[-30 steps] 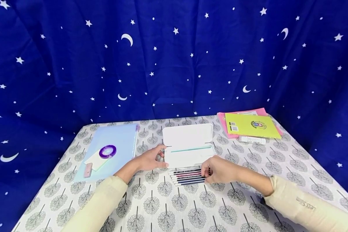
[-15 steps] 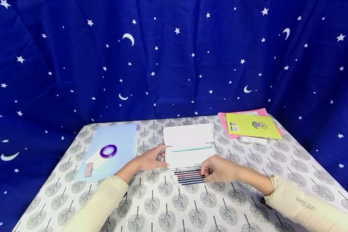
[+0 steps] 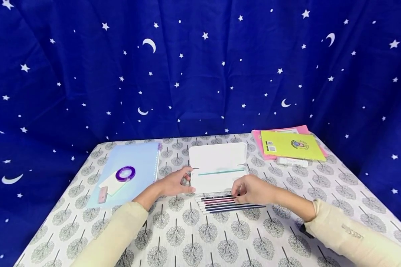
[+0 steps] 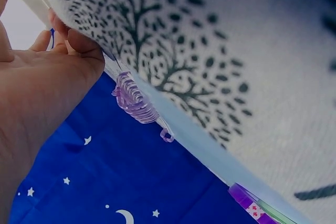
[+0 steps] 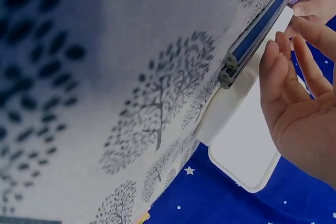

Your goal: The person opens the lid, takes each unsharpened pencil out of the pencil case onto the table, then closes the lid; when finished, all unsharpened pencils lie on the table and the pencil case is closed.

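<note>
A white pencil case (image 3: 210, 183) lies with its lid (image 3: 217, 155) raised, a thin teal strip (image 3: 221, 171) along the back of its tray. My left hand (image 3: 169, 184) grips its left end, thumb at the front corner and fingers at the back. Several pencils (image 3: 227, 210), mostly dark with one reddish, lie side by side in front of the case, light tips to the left. Just over their right part is my right hand (image 3: 255, 190), fingers loosely bent. In the right wrist view its fingers (image 5: 273, 69) appear to hold nothing; the pencil ends (image 5: 228, 69) lie beside them.
Left, a light blue spiral notebook (image 3: 140, 159) bears a purple tape roll (image 3: 120, 178), a white card (image 3: 108, 183) and a pink eraser (image 3: 102, 195). Back right, a yellow-green book (image 3: 284, 144) lies on pink ones (image 3: 258, 142), with a white tube (image 3: 292, 162) before them.
My right hand has risen slightly off the pencils and back toward the case, uncovering their right ends. The left hand stays at the case's end.
</note>
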### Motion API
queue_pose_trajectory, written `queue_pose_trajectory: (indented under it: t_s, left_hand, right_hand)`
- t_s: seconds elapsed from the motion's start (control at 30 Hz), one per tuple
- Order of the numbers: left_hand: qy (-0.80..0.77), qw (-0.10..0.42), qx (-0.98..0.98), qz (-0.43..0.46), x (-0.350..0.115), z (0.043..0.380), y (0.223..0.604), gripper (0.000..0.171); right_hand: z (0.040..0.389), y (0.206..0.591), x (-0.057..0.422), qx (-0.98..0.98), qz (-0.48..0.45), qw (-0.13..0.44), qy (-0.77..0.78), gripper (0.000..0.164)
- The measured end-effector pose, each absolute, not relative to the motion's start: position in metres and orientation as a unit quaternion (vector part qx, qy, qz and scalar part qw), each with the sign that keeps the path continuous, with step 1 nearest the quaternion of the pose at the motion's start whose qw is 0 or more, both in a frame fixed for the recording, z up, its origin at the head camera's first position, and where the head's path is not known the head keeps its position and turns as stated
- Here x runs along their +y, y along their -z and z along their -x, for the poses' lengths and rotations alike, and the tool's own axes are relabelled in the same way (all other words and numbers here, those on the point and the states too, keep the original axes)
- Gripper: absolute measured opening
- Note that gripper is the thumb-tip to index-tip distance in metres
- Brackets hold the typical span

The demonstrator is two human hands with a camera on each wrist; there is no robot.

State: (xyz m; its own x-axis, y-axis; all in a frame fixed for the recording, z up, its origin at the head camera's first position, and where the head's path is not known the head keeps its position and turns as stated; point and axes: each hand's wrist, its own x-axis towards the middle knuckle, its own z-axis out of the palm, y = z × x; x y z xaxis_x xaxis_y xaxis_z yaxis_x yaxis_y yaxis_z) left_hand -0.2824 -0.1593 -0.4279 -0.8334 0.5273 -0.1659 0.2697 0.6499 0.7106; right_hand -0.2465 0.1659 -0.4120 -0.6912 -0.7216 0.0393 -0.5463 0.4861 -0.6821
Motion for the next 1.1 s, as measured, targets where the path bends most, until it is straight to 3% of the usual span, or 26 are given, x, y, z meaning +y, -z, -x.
queue_pose_trajectory:
  t_s: [0.17,0.57,1.1]
  left_hand:
    - [-0.357,0.183,0.889,-0.22,-0.16,0.283,0.429,0.082]
    - [-0.359,0.179,0.888,-0.224,-0.161,0.283,0.43,0.082]
    - [-0.363,0.18,0.885,-0.23,-0.16,0.283,0.428,0.082]
  right_hand:
    - [0.248,0.411,0.166,0.849,0.369,0.138,0.352,0.009]
    - [0.257,0.404,0.165,0.879,0.357,0.061,0.311,0.006]
    - [0.275,0.404,0.163,0.89,0.352,0.01,0.288,0.011]
